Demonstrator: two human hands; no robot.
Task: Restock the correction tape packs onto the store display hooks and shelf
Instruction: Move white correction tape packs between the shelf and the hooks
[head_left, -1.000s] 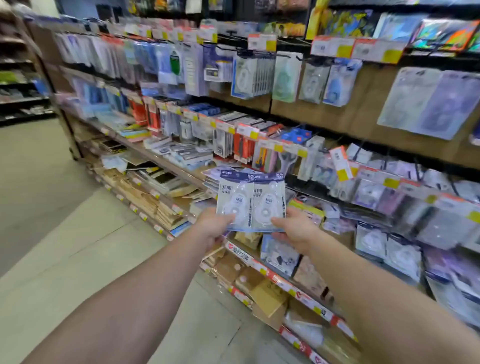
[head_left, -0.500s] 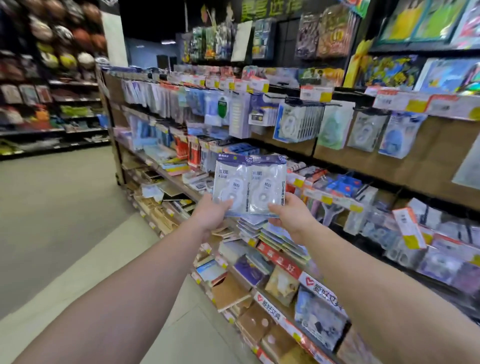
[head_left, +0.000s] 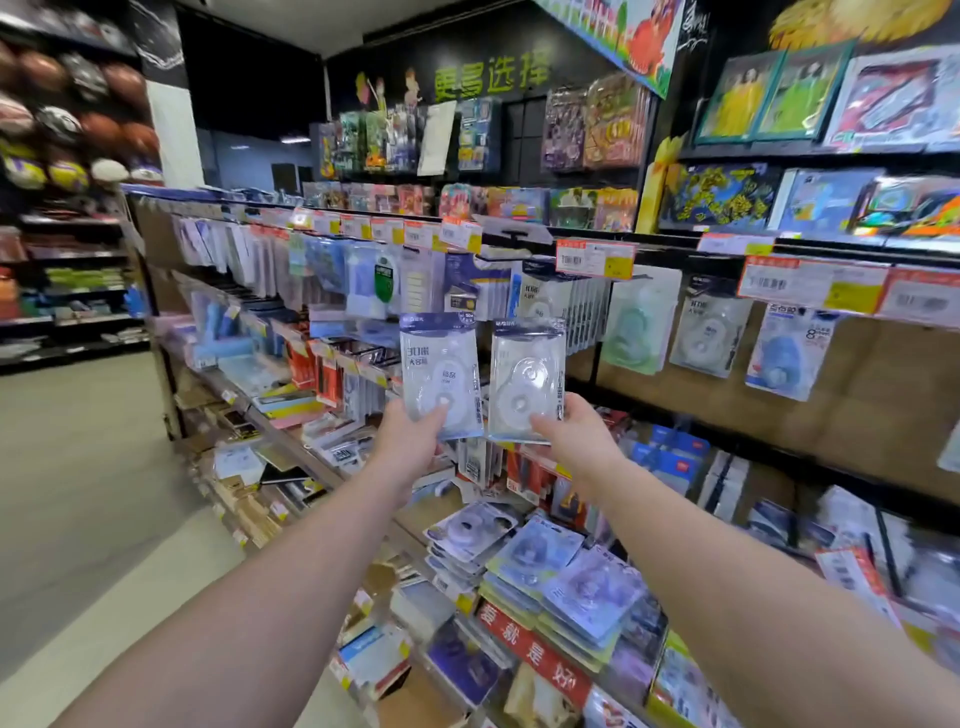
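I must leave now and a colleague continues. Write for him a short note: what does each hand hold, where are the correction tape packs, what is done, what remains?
Left hand: grips the left correction tape pack by its lower edge, printed front facing you.
Right hand: grips the right correction tape pack the same way.
Both packs are raised, side by side, in front of the hooks, below the row of matching packs already hanging.
Done: nothing I can confirm; neither held pack is on a hook.
Left: hang both, then tidy the tape packs on the lower shelf.
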